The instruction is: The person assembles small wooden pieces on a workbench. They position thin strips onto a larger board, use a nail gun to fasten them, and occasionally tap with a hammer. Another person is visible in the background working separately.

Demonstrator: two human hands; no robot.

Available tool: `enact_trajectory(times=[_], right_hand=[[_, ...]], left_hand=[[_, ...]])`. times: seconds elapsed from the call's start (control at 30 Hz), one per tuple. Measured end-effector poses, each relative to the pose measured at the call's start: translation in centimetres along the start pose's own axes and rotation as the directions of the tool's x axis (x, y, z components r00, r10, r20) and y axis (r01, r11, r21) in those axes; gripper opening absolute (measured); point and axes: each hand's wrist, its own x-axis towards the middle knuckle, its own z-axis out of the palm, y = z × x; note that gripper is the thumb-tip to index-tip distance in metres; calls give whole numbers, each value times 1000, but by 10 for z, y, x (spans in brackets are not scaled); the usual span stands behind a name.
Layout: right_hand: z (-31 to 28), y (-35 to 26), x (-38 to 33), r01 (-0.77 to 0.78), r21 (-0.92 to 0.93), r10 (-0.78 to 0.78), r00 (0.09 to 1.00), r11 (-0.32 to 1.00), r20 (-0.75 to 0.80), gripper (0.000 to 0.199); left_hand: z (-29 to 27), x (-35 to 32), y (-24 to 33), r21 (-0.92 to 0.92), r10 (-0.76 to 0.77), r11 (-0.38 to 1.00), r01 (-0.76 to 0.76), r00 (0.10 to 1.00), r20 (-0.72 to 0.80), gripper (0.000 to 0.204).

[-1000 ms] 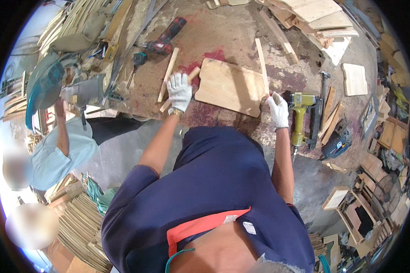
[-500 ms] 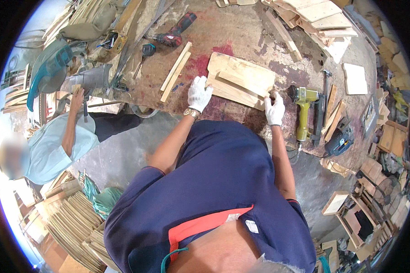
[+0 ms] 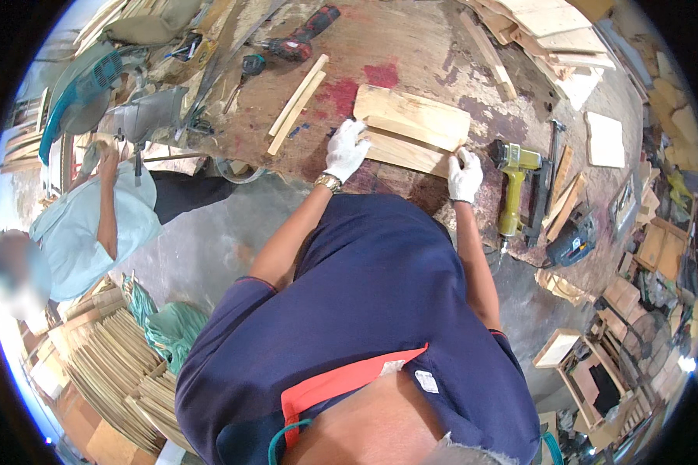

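Worktop [image 3: 430,46] before me, red-stained in patches; near its front edge lies a pale wooden board [image 3: 395,101], with a green nail gun [image 3: 513,194] to its right. A narrow wooden strip [image 3: 411,132] runs lengthwise along the board, my gloved left hand [image 3: 346,151] at its left end, my gloved right hand [image 3: 464,177] at its right, fingers part-curled; whether either pinches it, I cannot tell.

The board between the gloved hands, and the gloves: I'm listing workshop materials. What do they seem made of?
The board looks like bare wood, perhaps plywood: pale tan, faint streaks, no obvious gloss. The gloves look like matt white fabric, likely knit, close-fitting; fibre unclear.
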Motion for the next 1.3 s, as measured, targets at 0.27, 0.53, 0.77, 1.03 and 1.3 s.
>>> enact_trajectory(times=[0.27, 0.53, 0.77, 1.03, 1.3], right_hand=[[-2, -1, -15, 25, 131, -6, 990, 991, -142, 19], [4, -3, -19, -68, 155, 80, 994, 986, -73, 23], [5, 3, -21, -9, 121, 23, 993, 993, -118, 24], [10, 13, -19, -43, 151, 53, 997, 988, -64, 24], [5, 7, -19, -29, 141, 36, 998, 990, -46, 25]], left_hand=[[12, -8, -31, -16, 78, 997, -80, 991, -105, 30], [9, -6, -24, -196, 50, 978, -66, 995, -86, 25], [2, -8, -13, -139, 85, 985, -102, 989, -119, 18], [4, -11, -10, -177, 74, 979, -105, 982, -171, 22], [7, -11, -19, -97, 165, 977, -189, 963, -212, 24]])
